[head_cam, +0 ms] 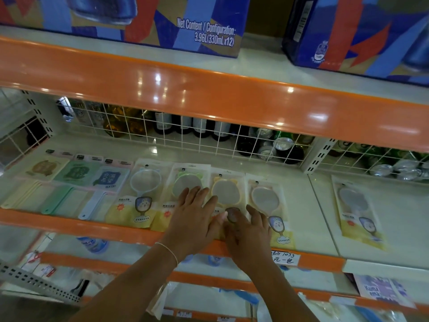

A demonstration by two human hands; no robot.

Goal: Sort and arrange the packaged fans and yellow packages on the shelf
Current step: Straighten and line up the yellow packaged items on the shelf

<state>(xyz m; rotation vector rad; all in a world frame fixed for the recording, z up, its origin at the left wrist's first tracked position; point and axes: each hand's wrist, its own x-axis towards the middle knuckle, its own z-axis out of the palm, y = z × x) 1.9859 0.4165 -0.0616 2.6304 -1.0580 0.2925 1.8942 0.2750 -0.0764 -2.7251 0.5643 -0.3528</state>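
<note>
Fingers [197, 194] of both hands lie flat, gripping nothing, on yellow packages [226, 194]; wire grid [185, 133] fences bottles behind.

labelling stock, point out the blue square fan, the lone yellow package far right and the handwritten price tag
blue square packaged fan [111, 179], head view, printed face
lone yellow package [358, 212], head view, middle
handwritten white price tag [283, 257], head view, writing
</note>
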